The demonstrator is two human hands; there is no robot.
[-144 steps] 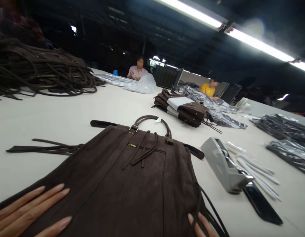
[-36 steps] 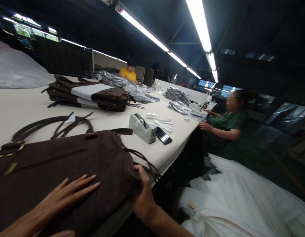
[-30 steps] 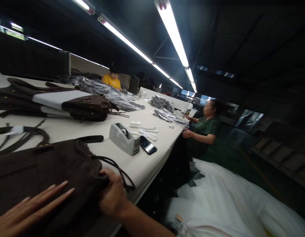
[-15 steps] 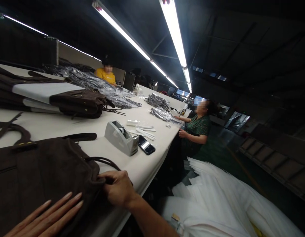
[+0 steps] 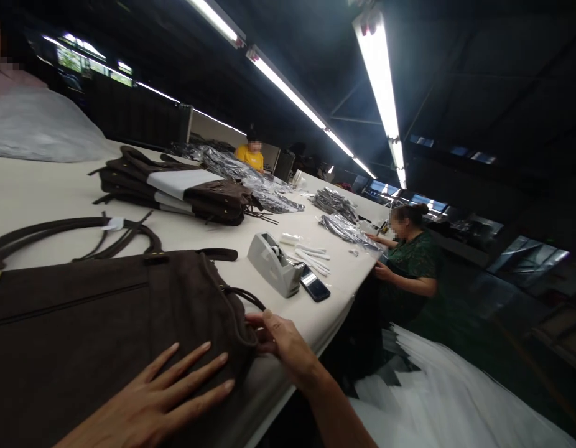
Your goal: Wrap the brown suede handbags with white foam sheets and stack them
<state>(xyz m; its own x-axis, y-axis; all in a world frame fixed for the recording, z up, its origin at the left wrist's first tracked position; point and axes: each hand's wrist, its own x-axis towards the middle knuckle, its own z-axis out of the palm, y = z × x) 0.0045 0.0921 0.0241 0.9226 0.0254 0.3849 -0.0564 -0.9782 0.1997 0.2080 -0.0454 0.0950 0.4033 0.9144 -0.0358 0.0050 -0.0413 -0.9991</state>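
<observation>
A dark brown bag (image 5: 106,311) lies on the pale table at the lower left, its handles stretching towards the far side. My left hand (image 5: 162,398) rests flat on the bag's front with fingers spread. At the bag's right edge, my right hand (image 5: 283,342) has its fingers curled round the side, pinching the edge near a thin dark cord (image 5: 245,295). The tips of some right fingers are hidden behind the bag's edge.
A grey tape dispenser (image 5: 275,264) and a phone (image 5: 315,283) sit beyond the bag, near white strips (image 5: 311,258). Stacked brown bags (image 5: 176,186) lie further back. People stand around the table (image 5: 213,239). White sheets (image 5: 437,386) are at lower right.
The view has turned left, so the scene sits further right and a person with pale wrapping shows at the far left. Both hands remain at the bag; more of my left hand shows.
</observation>
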